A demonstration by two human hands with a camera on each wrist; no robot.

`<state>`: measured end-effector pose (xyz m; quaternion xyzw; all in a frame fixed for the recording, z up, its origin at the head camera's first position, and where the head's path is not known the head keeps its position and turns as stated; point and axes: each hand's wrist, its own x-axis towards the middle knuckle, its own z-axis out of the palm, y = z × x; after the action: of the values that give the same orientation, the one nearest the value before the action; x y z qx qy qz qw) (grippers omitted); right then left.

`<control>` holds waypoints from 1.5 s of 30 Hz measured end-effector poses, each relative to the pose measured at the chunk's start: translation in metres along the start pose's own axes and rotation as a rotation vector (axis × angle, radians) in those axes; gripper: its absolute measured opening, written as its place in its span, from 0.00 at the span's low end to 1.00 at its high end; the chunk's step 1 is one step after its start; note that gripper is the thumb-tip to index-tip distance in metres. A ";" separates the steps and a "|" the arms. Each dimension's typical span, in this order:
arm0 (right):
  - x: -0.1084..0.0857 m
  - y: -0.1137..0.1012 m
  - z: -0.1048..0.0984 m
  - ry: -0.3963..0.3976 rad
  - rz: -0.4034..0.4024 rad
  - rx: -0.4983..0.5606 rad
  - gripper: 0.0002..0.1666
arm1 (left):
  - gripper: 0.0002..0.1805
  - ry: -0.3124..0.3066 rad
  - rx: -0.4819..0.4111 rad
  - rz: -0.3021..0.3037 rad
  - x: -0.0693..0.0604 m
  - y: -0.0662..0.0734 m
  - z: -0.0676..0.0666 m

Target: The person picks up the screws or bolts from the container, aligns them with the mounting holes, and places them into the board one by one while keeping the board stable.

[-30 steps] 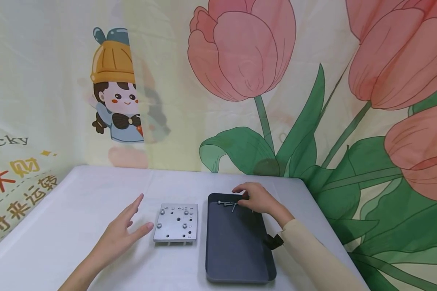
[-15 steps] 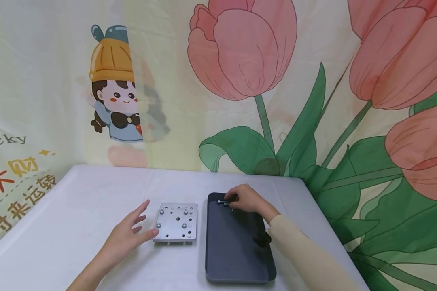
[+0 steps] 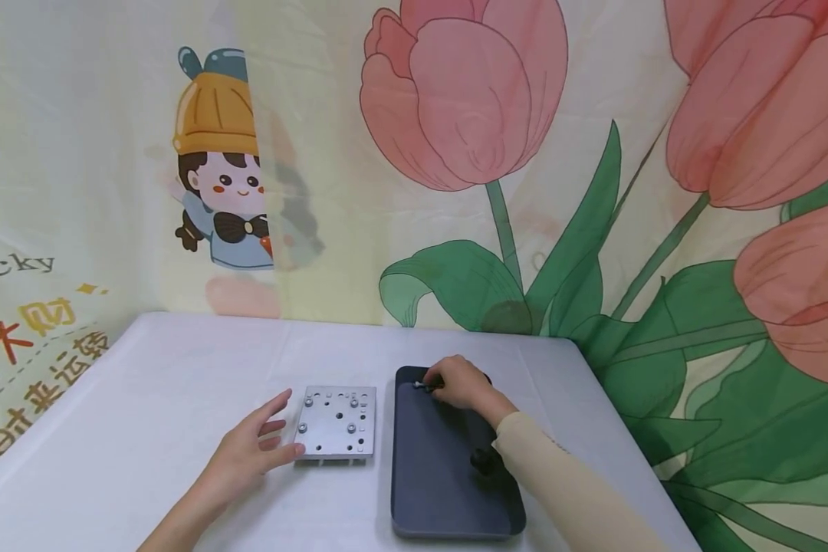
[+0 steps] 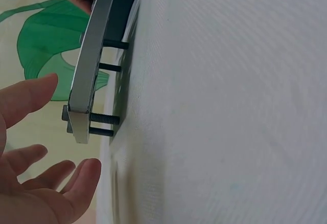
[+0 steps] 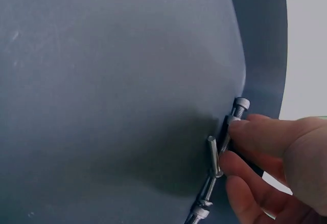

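Observation:
My right hand is at the far end of a dark grey tray. In the right wrist view its thumb and fingers pinch a socket-head bolt lying by the tray wall. Several more bolts lie under and beside the fingertips, partly hidden. Left of the tray, a silver metal plate with drilled holes stands raised on bolts whose threaded shanks point down to the table. My left hand is beside the plate's left edge, fingers spread and holding nothing; the left wrist view shows a gap between them.
A white cloth covers the table. Behind it hangs a printed curtain with tulips and a cartoon figure. The tray's raised rim runs close to the plate's right side.
My right hand has moved left and down onto the bolts in the tray, and its fingers have closed. My left hand has come slightly right, nearer the plate.

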<state>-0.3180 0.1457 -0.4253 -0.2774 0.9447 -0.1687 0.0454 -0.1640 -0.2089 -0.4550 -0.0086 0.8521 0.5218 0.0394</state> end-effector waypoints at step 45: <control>0.009 0.004 0.003 0.086 0.005 0.196 0.07 | 0.49 0.054 0.020 -0.055 0.008 0.001 0.018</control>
<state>-0.3270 0.1436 -0.4293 -0.2617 0.9255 -0.2721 0.0324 -0.1713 -0.1927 -0.4628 -0.0455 0.8576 0.5114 0.0309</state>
